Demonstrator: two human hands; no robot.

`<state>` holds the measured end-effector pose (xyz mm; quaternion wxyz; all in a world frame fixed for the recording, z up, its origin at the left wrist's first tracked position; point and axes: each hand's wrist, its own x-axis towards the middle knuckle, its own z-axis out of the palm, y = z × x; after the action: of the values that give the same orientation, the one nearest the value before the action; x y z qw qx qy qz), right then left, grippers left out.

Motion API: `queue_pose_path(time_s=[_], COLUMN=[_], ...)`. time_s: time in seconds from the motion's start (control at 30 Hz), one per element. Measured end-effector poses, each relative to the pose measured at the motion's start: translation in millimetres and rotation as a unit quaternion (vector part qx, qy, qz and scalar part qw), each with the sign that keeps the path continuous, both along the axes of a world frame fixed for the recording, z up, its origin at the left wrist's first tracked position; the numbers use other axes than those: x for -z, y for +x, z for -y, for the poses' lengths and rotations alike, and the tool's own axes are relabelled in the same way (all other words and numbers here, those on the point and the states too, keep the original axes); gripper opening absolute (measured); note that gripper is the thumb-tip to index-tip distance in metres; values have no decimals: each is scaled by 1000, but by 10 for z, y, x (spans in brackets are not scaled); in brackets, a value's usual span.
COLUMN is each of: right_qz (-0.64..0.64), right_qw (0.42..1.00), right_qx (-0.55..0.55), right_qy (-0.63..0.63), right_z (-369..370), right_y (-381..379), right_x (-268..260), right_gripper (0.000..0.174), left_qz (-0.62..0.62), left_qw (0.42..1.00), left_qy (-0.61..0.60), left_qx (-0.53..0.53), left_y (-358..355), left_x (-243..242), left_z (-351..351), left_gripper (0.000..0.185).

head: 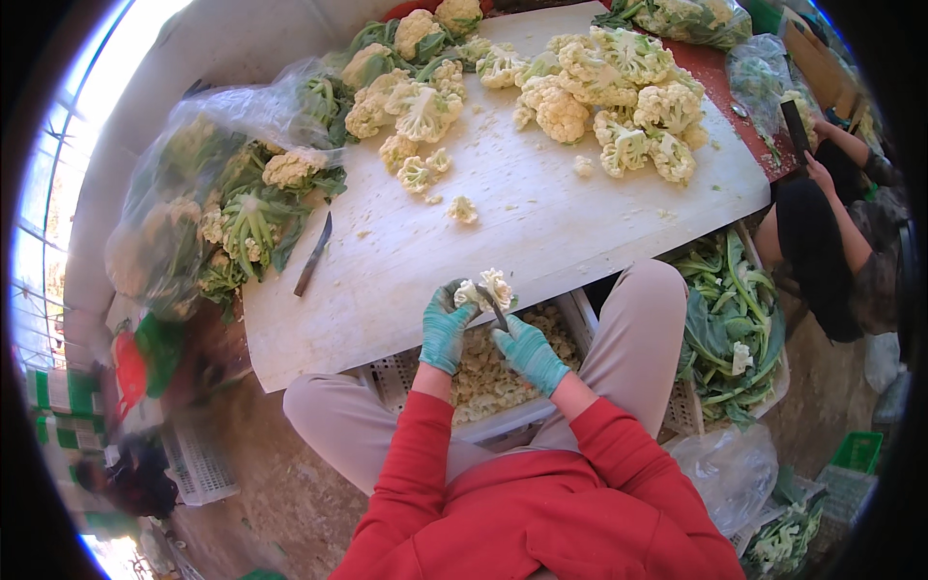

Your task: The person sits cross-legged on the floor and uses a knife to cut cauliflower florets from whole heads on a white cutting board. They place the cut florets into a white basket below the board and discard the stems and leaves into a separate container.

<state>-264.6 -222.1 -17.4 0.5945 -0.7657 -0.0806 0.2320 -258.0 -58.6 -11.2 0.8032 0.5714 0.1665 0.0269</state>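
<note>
My left hand (446,330), in a green-and-white glove, holds a small cauliflower floret (470,294) at its fingertips. My right hand (533,351), gloved alike, grips a small knife (496,308) whose dark blade meets the cauliflower. Another white piece of floret (496,287) sits beside the blade, and whether it is still joined to the first I cannot tell. Both hands are over a white plastic crate (500,428) between my knees, which holds many small cut florets (482,384). The knife's handle is mostly hidden in my right fist.
A white board (406,268) bears cut cauliflower (609,87) at the back and a second knife (314,254) at the left. Bagged cauliflower heads (239,188) stand left. Right of my knee is a crate of leaves (732,319). A co-worker's hand (819,174) holds a broad knife (795,130).
</note>
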Motion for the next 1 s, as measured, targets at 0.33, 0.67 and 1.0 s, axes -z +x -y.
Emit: queue_pose_path(time_s=[0.33,0.67,1.0], right_qz=[-66,85,164], right_qw=[996,989,985], right_qx=[-5,120,44], right_qy=[-65,10,-27], right_z=[436,261,175], right_y=[-111,79,-8], right_x=[34,-180,-183], right_gripper=[26,20,23], left_qz=[-72,66,4], left_qw=[931,935,952], left_qy=[345,348,307], left_qx=[95,-15,-11], left_y=[404,1612,153], left_x=[50,448,-21], left_z=[-540,-301,54], left_gripper=[56,40,40])
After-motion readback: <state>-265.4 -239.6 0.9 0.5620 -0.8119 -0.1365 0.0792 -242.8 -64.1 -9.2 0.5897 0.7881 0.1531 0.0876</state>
